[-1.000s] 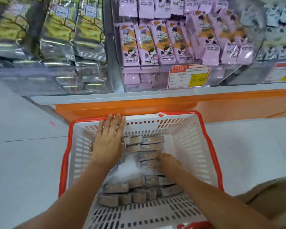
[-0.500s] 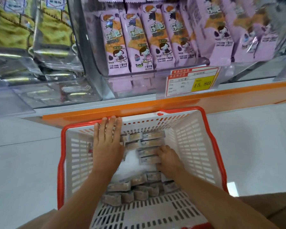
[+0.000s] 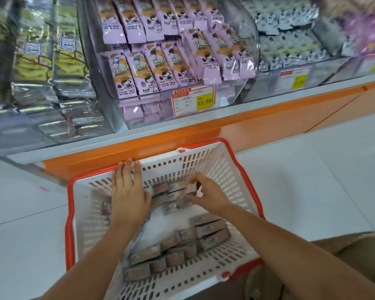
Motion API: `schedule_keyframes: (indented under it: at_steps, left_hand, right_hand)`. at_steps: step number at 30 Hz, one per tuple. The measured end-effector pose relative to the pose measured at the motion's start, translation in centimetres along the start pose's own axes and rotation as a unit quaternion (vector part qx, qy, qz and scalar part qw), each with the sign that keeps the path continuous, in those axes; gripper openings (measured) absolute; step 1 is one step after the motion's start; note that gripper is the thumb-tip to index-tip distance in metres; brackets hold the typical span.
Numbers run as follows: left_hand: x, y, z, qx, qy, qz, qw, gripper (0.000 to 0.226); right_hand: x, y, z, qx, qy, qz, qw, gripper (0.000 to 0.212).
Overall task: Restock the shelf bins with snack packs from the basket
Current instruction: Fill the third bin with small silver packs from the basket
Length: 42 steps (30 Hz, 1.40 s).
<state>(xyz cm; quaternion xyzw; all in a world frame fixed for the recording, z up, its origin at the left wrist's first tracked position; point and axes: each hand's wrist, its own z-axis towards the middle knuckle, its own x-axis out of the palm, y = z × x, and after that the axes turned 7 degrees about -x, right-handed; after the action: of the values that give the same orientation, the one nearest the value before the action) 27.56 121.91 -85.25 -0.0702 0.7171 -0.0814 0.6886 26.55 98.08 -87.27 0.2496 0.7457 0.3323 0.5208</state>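
A white basket with a red rim (image 3: 243,169) sits on the floor in front of the shelf, holding several brownish snack packs (image 3: 208,231) standing on edge. My left hand (image 3: 128,191) lies flat, fingers straight, over the packs at the basket's far left, fingertips near the far wall. My right hand (image 3: 208,194) is curled round a few snack packs (image 3: 186,191) in the far middle of the basket, tilting them up. Above, a clear shelf bin (image 3: 232,98) holds several pink snack packs (image 3: 139,76).
A yellow price tag reading 15.80 (image 3: 193,100) hangs on the bin's front. Silver and green packs (image 3: 52,68) fill the bin to the left, grey-white packs (image 3: 290,40) the bin to the right. An orange shelf base (image 3: 268,122) runs behind the basket. My knee (image 3: 355,256) is at lower right.
My right hand has moved toward the basket's far side and closed on a few packs, lifting them. The left hand slid slightly forward. The view has tilted up toward the shelf.
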Motion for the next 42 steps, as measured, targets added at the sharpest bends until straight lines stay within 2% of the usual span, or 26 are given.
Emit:
schedule_keyframes:
  at_steps: [4, 7, 11, 14, 17, 21, 22, 23, 25, 27, 30, 34, 39, 42]
  left_hand:
    - [-3.4, -2.8, -0.3, 0.079, 0.067, -0.104, 0.989, 0.056]
    - [-6.1, -5.6, -0.9, 0.117, 0.114, -0.247, 0.955, 0.050]
    - [-9.5, -8.4, -1.8, 0.128, 0.107, -0.377, 0.911, 0.012]
    - [-12.1, -10.1, -2.4, 0.097, 0.110, -0.452, 0.880, 0.028]
    - [-14.1, -11.4, -2.8, 0.098, 0.101, -0.479, 0.867, 0.034]
    - [-16.3, -13.2, -3.0, 0.131, 0.112, -0.517, 0.839, 0.029]
    - [-16.6, -13.7, -2.7, 0.140, 0.107, -0.511, 0.841, 0.032]
    - [-16.8, -14.0, -2.2, 0.152, 0.082, -0.481, 0.860, 0.041]
    - [-17.1, -14.5, -1.1, 0.169, -0.004, -0.360, 0.917, 0.051]
    - [-17.1, -14.8, 0.0, 0.195, -0.099, -0.256, 0.942, 0.050]
    - [-16.6, -15.1, 1.8, 0.225, -0.177, -0.131, 0.949, 0.067]
    - [-15.2, -15.3, 4.3, 0.197, -0.191, -0.010, 0.962, 0.090]
    - [-13.3, -15.1, 5.6, 0.211, -0.263, 0.036, 0.941, 0.096]
    - [-12.8, -15.0, 5.9, 0.206, -0.261, 0.061, 0.941, 0.097]
  right_hand:
    - [-3.5, 4.6, -1.6, -0.041, -0.073, 0.062, 0.995, 0.037]
    - [-6.1, 8.1, -3.2, -0.086, -0.125, 0.096, 0.984, 0.038]
    - [-9.0, 11.9, -5.6, -0.131, -0.188, 0.154, 0.961, 0.046]
    - [-10.6, 13.4, -7.6, -0.154, -0.193, 0.177, 0.953, 0.053]
    - [-11.8, 14.4, -9.4, -0.152, -0.175, 0.149, 0.961, 0.050]
    - [-13.7, 15.3, -11.0, -0.168, -0.200, 0.130, 0.957, 0.040]
    - [-14.5, 15.5, -11.1, -0.170, -0.209, 0.121, 0.955, 0.038]
    - [-15.4, 15.6, -11.1, -0.170, -0.219, 0.108, 0.955, 0.036]
    - [-17.6, 15.3, -10.8, -0.161, -0.255, 0.076, 0.950, 0.032]
    - [-20.3, 14.4, -10.2, -0.150, -0.310, 0.044, 0.938, 0.028]
    - [-24.9, 12.7, -8.6, -0.116, -0.391, -0.018, 0.913, 0.021]
    - [-30.4, 10.1, -5.3, -0.052, -0.449, -0.103, 0.886, 0.020]
    - [-34.6, 7.3, -0.9, -0.002, -0.464, -0.198, 0.863, 0.024]
    - [-35.3, 6.4, 1.1, 0.009, -0.461, -0.249, 0.852, 0.022]
